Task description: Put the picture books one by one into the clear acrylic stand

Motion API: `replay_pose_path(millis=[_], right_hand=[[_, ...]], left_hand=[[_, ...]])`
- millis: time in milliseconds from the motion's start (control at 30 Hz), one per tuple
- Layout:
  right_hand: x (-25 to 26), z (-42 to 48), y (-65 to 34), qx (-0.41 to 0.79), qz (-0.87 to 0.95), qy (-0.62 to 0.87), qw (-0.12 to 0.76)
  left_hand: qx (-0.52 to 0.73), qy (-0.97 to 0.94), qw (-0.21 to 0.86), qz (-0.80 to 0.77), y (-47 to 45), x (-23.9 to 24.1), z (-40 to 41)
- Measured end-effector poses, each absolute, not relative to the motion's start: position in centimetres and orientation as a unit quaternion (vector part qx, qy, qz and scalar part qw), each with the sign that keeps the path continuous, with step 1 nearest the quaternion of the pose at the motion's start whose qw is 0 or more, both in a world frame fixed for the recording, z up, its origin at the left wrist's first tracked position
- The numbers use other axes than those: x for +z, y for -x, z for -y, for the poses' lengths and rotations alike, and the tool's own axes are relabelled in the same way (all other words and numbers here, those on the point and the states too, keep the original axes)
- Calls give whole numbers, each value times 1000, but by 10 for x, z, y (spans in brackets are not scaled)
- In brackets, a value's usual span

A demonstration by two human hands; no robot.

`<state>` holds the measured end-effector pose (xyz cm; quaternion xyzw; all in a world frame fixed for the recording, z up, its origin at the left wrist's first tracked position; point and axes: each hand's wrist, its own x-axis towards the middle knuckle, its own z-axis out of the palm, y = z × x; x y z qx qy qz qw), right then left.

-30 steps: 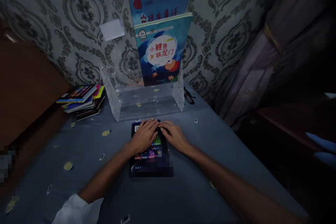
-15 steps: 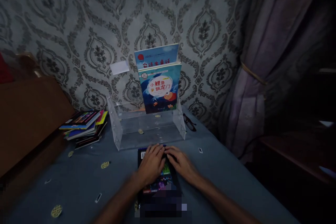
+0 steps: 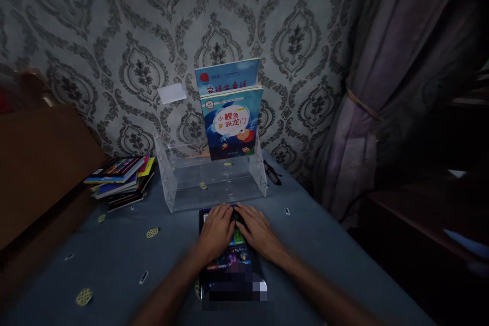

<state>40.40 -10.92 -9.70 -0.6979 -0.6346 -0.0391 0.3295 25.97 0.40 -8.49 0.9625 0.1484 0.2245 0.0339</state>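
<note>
A dark book (image 3: 229,259) with colourful pictures lies flat on the table in front of me. My left hand (image 3: 218,228) rests palm down on its upper left part, fingers stretched out. Beside it my right hand (image 3: 255,228) lies flat over the book's upper right part, fingers extended and the thumbs close together. Behind the hands stands a clear acrylic book rack (image 3: 168,183). Its back tier holds a blue picture book (image 3: 233,71), partly hidden by a second picture book (image 3: 232,125) with a white oval and orange fish.
A pile of several books (image 3: 120,175) sits left of the rack, near a brown box (image 3: 42,158). Glasses (image 3: 273,173) lie right of the rack on the blue-grey tablecloth (image 3: 313,254). A tied curtain (image 3: 355,137) hangs at the right. A white card (image 3: 171,93) tops the rack's left.
My right hand has moved from the book's top right edge to lie flatter across it, nearer my left hand. My left hand stays on the book. The view has shifted slightly.
</note>
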Motion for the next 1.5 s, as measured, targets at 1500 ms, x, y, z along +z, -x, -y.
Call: replay_pose_path(millis=[1500], right_hand=[[-94, 100, -418, 21, 651, 683, 332]], left_hand=[[49, -984, 134, 103, -205, -50, 58]])
